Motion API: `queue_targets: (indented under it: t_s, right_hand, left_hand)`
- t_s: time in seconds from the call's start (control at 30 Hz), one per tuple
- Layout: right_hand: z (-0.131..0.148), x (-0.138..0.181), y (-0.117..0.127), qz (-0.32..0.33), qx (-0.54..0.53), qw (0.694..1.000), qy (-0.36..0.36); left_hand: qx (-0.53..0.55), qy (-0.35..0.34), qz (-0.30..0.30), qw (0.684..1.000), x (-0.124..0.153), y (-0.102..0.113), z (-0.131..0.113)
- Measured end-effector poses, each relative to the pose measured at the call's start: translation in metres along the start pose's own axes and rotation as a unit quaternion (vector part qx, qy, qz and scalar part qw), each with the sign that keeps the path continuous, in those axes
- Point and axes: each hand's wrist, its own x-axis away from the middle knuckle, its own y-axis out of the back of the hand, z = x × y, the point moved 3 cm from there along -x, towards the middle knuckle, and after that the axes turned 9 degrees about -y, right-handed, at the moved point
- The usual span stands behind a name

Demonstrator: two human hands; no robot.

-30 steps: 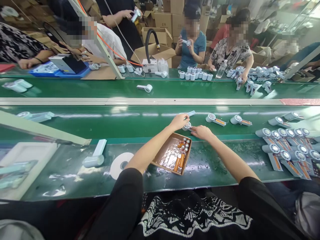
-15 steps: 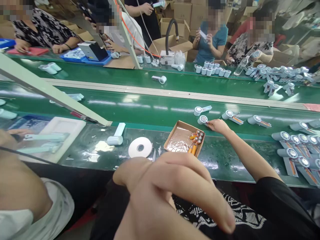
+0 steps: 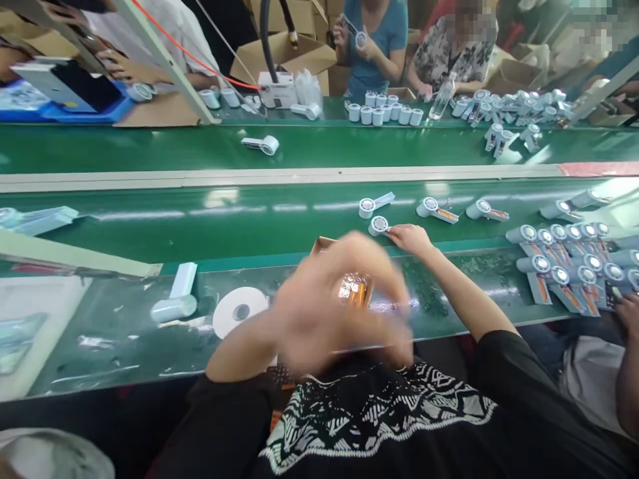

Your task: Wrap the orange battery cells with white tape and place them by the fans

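Observation:
My left hand [image 3: 329, 306] is raised close to the camera and smeared by motion. Its fingers curve with a gap between them and the thumb, and nothing shows in that gap. Behind it, partly covered, is a cardboard box [image 3: 319, 245] with orange battery cells [image 3: 357, 293]. Out on the green belt, my right hand [image 3: 412, 237] grips a small light-blue handheld fan [image 3: 378, 225] by its handle end. Just beyond lies another fan [image 3: 367, 208] with an open handle. Farther right are fans [image 3: 428, 207] with orange cells in their handles.
A white tape roll [image 3: 223, 318] and a pale-blue fan [image 3: 174, 306] lie on the bench to the left. Many fan units [image 3: 559, 273] crowd the right side. Co-workers sit across the belt [image 3: 190, 150]; another person's hand [image 3: 628, 313] is at the right edge.
My left hand has drawn away from the camera and now covers much of the cardboard box. My right hand keeps its grip on the fan. The view has swung right.

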Motion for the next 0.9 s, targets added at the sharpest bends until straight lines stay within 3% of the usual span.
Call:
queue_targets:
  t_s: [0.03, 0.13, 0.23, 0.37, 0.57, 0.67, 0.73, 0.83, 0.9]
  right_hand:
    - [-0.001, -0.001, 0.001, 0.004, -0.004, 1.0, 0.002]
    - [-0.004, -0.005, 0.005, 0.023, -0.007, 1.0, 0.011]
    - [-0.007, -0.008, 0.011, 0.041, -0.004, 0.999, 0.02]
    - [-0.017, -0.004, 0.018, 0.053, -0.006, 0.998, 0.021]
    - [-0.016, -0.005, 0.021, 0.101, 0.041, 0.994, 0.002]
    - [-0.01, -0.015, 0.026, 0.129, 0.071, 0.989, -0.006]
    - [-0.009, -0.02, 0.028, 0.136, 0.081, 0.987, 0.004]
    - [-0.018, -0.025, 0.023, 0.137, 0.103, 0.985, 0.032]
    - [-0.028, -0.027, 0.014, 0.105, 0.11, 0.986, 0.074]
  left_hand:
    - [-0.004, -0.022, 0.029, 0.999, -0.017, -0.024, 0.034]
    - [-0.099, 0.025, 0.186, 0.977, -0.048, -0.105, 0.14]
    - [-0.179, 0.025, 0.325, 0.928, -0.052, -0.161, 0.21]
    - [-0.182, 0.0, 0.366, 0.913, -0.045, -0.183, 0.243]
    - [-0.163, 0.009, 0.354, 0.921, -0.044, -0.199, 0.251]
    - [-0.165, 0.028, 0.336, 0.927, -0.044, -0.188, 0.24]
    - [-0.156, 0.06, 0.275, 0.947, -0.033, -0.157, 0.225]
    - [-0.134, 0.14, 0.086, 0.977, 0.02, -0.072, 0.196]
    - [-0.16, 0.21, -0.037, 0.964, 0.082, -0.007, 0.173]
